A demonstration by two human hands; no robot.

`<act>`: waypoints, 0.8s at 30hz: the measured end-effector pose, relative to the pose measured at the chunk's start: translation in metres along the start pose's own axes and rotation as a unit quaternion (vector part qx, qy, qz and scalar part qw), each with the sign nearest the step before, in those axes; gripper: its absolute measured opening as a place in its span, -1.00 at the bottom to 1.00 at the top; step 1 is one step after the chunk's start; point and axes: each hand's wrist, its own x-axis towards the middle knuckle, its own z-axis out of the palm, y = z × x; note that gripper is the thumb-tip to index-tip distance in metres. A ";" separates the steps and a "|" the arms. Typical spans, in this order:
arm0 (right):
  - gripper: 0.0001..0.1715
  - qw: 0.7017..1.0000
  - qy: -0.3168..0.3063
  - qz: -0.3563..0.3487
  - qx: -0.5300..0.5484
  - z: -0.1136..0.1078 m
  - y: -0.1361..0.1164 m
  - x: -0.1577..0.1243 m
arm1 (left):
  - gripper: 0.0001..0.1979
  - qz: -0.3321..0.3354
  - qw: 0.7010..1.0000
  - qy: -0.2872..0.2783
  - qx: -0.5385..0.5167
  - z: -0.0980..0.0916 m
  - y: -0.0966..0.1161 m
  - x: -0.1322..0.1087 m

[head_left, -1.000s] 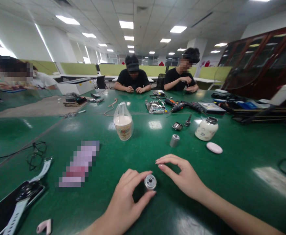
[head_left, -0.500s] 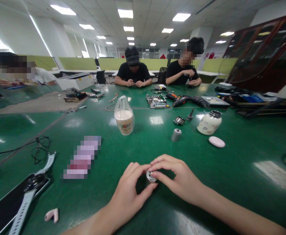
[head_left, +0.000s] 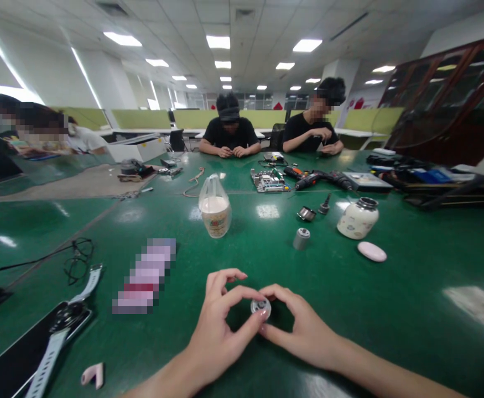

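Between the fingertips of both hands is a small round metal part [head_left: 260, 308], its silvery face with dark spots turned up toward me. The thumb and index finger of my left hand [head_left: 225, 318] pinch its top edge, while the other fingers stay lifted. My right hand [head_left: 302, 326] curls round the far and right sides, thumb low at its near edge. What lies beneath the part is hidden. Farther off on the green table stand a grey metal cylinder [head_left: 301, 239], a shiny metal ring-like piece [head_left: 306, 213] and a dark piece with a shaft [head_left: 324, 205].
A bagged cup [head_left: 217, 216] stands ahead. To the right are a white jar [head_left: 358, 218] and a pink oval case [head_left: 371, 251]; to the left, a watch [head_left: 65, 318], an earbud [head_left: 93, 375] and glasses [head_left: 78, 260]. A circuit board [head_left: 269, 181] and power drills [head_left: 317, 179] lie farther back. Several people sit around.
The left index finger and thumb have shifted onto the top of the metal part. My right hand's fingers have slid down to its sides. The view has tilted slightly up.
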 end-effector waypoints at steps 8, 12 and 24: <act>-0.69 1.000 -0.010 0.015 0.008 -0.002 -0.001 0.000 | -0.89 -0.013 1.000 0.010 -0.018 -0.002 0.002 0.009; -0.65 0.999 -0.019 0.037 0.000 -0.003 0.001 -0.001 | -0.83 -0.019 0.997 0.055 0.044 -0.008 -0.018 0.015; -0.62 0.998 -0.036 0.060 -0.008 -0.005 -0.002 0.000 | -0.84 -0.068 0.975 0.046 0.204 -0.005 -0.047 0.011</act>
